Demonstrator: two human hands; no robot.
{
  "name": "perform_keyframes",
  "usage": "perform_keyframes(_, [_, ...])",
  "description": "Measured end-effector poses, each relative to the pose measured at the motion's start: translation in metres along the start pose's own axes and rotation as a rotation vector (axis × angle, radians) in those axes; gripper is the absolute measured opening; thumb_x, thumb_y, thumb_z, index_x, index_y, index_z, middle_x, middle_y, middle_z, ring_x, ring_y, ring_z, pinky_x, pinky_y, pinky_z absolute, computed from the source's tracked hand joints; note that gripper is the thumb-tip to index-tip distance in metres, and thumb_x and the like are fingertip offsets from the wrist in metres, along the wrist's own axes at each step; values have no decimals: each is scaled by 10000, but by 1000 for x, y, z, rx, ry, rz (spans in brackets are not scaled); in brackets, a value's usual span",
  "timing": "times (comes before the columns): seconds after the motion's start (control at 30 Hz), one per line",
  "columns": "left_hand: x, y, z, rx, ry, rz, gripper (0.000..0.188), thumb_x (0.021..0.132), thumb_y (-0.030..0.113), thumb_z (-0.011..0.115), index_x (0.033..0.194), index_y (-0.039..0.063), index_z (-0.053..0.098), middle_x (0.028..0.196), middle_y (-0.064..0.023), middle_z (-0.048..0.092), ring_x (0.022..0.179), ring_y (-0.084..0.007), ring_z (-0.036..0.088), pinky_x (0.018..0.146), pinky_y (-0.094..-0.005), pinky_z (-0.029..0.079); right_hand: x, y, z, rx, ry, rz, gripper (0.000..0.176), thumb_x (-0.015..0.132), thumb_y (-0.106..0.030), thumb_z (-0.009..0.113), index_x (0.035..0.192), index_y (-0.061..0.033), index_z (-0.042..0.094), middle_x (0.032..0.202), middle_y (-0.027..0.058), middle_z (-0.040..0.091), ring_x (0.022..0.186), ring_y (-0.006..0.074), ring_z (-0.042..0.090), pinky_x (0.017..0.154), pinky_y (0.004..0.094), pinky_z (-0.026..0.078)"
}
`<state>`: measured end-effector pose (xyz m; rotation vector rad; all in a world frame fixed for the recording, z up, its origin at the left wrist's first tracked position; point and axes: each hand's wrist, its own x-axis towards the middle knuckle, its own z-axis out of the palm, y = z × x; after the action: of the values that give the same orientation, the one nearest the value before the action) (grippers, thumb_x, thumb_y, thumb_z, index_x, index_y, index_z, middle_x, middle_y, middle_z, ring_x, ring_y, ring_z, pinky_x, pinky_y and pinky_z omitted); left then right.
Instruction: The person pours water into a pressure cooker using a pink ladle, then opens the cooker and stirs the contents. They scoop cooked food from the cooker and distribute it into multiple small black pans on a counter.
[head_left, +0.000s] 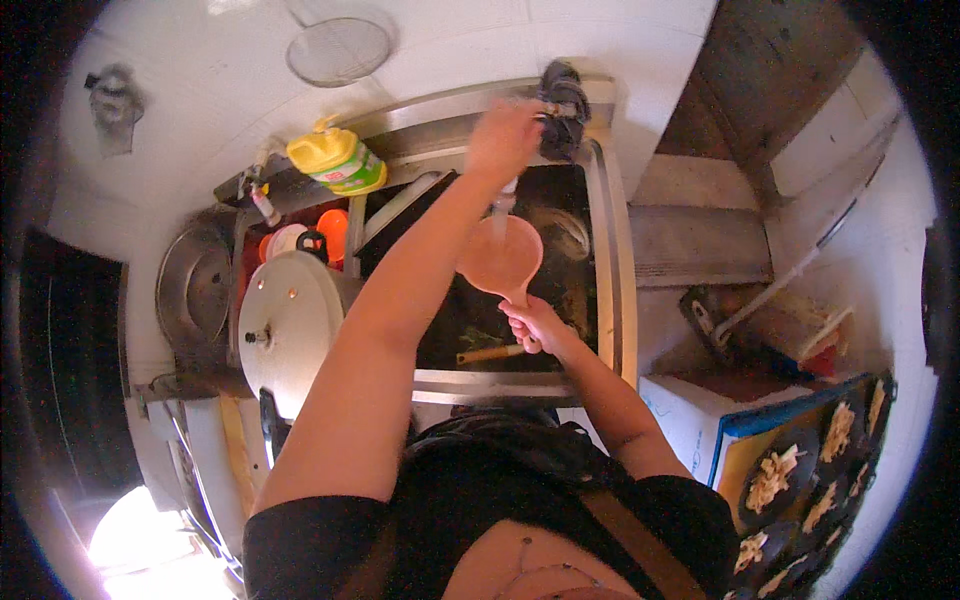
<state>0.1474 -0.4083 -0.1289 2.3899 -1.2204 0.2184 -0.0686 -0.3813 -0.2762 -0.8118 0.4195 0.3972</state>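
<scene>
My right hand (536, 326) grips the handle of a pink plastic water dipper (501, 259) over the sink (495, 379). A stream of water from the faucet spout (505, 196) falls into the dipper's bowl. My left hand (504, 139) is raised at the faucet (556, 110), close to its metal part. It is blurred, and I cannot tell how its fingers close there. Dark cloth-like material (561, 142) surrounds the faucet. Below the dipper, a brush-like tool with a yellowish handle (487, 354) lies in the dark basin beside green scraps.
A large lidded pressure cooker (289, 330) stands left of my left arm. Behind it are orange containers (332, 229) and a yellow detergent jug (341, 161). A mesh strainer (339, 51) hangs on the wall. At right are a long-handled tool (795, 270) and pans of food (772, 480).
</scene>
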Motion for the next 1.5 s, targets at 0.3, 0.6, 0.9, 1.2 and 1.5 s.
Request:
perform_keyframes(0.3, [-47,14,-48,95,-245,196,321,708,362,575,729,42,596,747,-144,568,756,-299,561,644,-398,459,-8,-8,10,-43,100,25,193,756,-224,614,792,-117,458,482,-40,359,375,78,336,343,237,297])
perform_keyframes(0.6, [-205,-68,-199,234,384,51,254,717,207,595,930,72,567,974,-101,552,947,-266,505,806,-367,417,-33,0,21,-103,76,-49,177,797,-203,543,922,-87,497,533,-52,348,433,58,334,415,211,296])
perform_keyframes(0.9, [-516,-183,-334,-330,21,-1117,468,800,407,512,1067,23,519,1014,-81,556,935,-176,510,813,-312,392,-101,16,126,-299,269,-147,223,808,-195,511,958,-32,482,514,-33,330,387,69,319,339,208,253])
perform_keyframes(1.2, [-598,-202,-281,-1403,-557,-923,738,775,598,376,1256,42,312,1046,-82,526,885,-170,513,793,-320,410,-125,9,304,-315,279,-315,263,800,-233,531,951,-19,508,514,-51,367,381,39,336,319,175,256])
perform_keyframes(1.5, [-563,-223,-293,-511,202,-518,156,757,177,583,789,25,578,691,-80,574,593,-171,529,566,-280,419,-80,10,388,-508,316,-293,169,798,-205,520,882,-59,514,561,-65,387,463,37,368,396,194,305])
